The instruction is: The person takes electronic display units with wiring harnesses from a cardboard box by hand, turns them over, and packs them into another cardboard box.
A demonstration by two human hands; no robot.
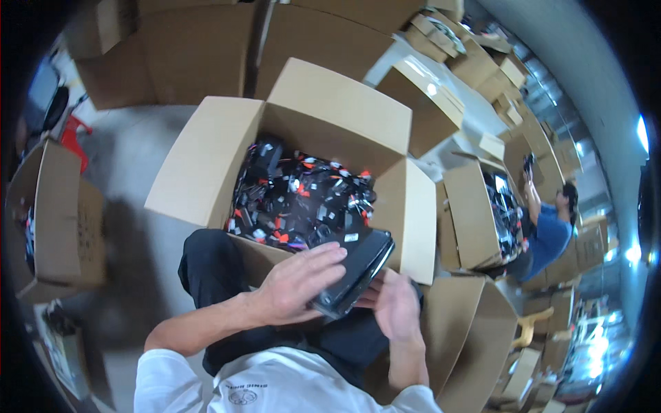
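Note:
A black, flat rectangular case (358, 272) with a glossy edge is tilted between my hands, above the near side of an open cardboard box. My left hand (296, 282) presses on it from the left, fingers laid together across its upper face. At its lower right edge, my right hand (397, 306) grips it, with some fingers hidden behind it. The case's exact kind cannot be made out. Inside the cardboard box (337, 113) lies a heap of small black items (303, 196) with red and white bits, and a larger black piece (265, 157) in its far left corner.
Another open carton (461, 310) stands by my right leg. To the left is a carton (65, 220), with a red stool (74, 141) behind it. A person in blue (551, 237) works at a filled box (471, 213) on the right. Large cartons (172, 58) line the far side.

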